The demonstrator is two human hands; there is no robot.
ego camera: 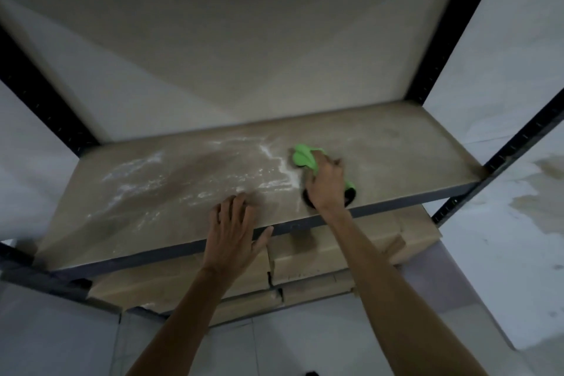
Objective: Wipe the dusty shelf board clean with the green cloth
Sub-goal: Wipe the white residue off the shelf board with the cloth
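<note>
Right hand point(326, 183) grip holds green cloth point(302, 157) mid-board. Shelf board point(412, 156): right part looks clean, white dust point(137, 171) covers left. Left hand point(232, 238) grip wide, flat.

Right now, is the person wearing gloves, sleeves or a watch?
No. The left hand and the right hand are bare. The left forearm and the right forearm are bare too, down to the picture's edge. No watch, bracelet or ring shows, though the picture is dim.
</note>
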